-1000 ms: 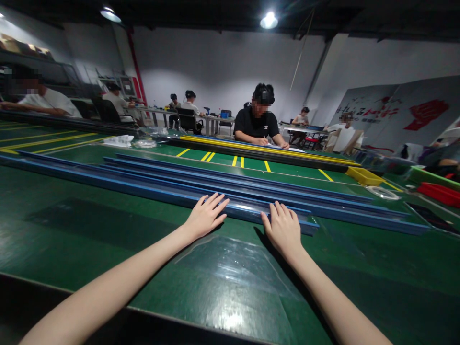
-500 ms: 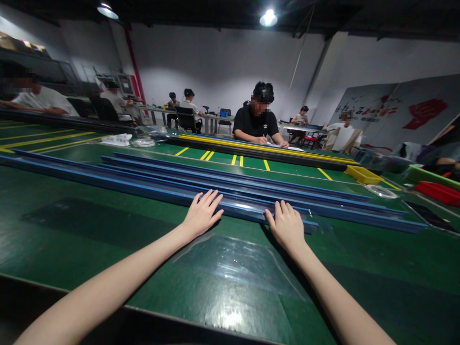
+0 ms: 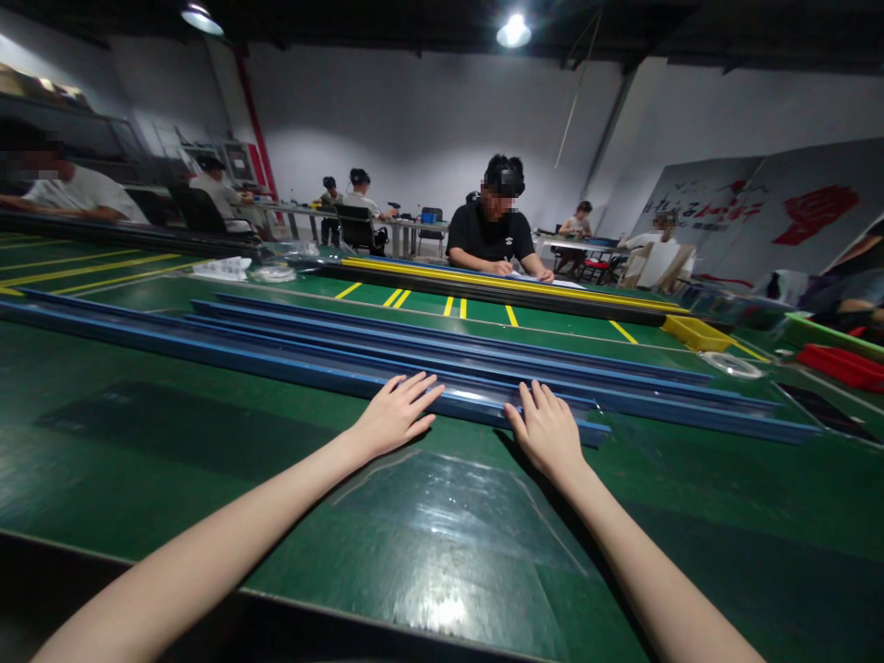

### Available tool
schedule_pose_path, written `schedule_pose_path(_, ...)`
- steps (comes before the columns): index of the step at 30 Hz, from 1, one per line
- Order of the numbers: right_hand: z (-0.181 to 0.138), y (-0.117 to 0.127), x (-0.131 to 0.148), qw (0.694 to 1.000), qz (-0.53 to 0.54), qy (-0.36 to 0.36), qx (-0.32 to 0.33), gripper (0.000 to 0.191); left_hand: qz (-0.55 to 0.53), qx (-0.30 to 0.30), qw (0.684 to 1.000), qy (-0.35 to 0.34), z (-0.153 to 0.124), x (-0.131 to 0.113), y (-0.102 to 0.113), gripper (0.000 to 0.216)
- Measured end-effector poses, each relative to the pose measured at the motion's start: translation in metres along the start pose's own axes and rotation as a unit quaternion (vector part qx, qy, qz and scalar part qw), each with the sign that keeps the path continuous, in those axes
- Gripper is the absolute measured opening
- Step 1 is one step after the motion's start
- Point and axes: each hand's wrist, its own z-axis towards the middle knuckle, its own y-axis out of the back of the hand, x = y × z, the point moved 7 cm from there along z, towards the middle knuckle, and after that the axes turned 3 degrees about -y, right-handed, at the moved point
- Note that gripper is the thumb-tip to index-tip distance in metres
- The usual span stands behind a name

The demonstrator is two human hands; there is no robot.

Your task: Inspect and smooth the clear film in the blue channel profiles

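Note:
Several long blue channel-shaped rails lie side by side across the green table [image 3: 227,525]. On the nearest blue rail [image 3: 227,350] rest the fingers of my left hand [image 3: 393,416], spread and stretched out. My right hand [image 3: 549,425] lies on the same rail close to its right end, fingers extended and holding nothing. Behind it run the other blue rails [image 3: 663,405], reaching further right. A clear plastic sheet [image 3: 462,506] lies flat on the table between my forearms.
Across the table a person in a black shirt [image 3: 487,241] leans over paper. Before them lies a yellow-and-black strip [image 3: 504,285]. To the right are a yellow tray [image 3: 697,333], a coil [image 3: 733,366], a dark flat object [image 3: 825,410] and a red bin [image 3: 839,366].
My left hand has slid slightly to the right along the nearest rail. My right hand has shifted a little left. The rails look unmoved.

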Motion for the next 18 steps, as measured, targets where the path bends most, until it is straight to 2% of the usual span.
schedule_pose_path(5, 0.002, 0.003, -0.006, 1.000, 0.025, -0.004, 0.008, 0.051, 0.007, -0.012, 1.000, 0.028, 0.000, 0.004, 0.002, 0.041)
schedule_pose_path(13, 0.006, 0.013, -0.028, 0.998, 0.022, -0.061, -0.005, 0.046, 0.032, -0.051, 0.994, 0.093, -0.003, 0.014, 0.007, 0.036)
schedule_pose_path(18, 0.007, 0.011, -0.034, 0.995, 0.008, -0.091, 0.031, 0.045, 0.045, -0.058, 0.988, 0.132, -0.004, 0.019, 0.010, 0.036)
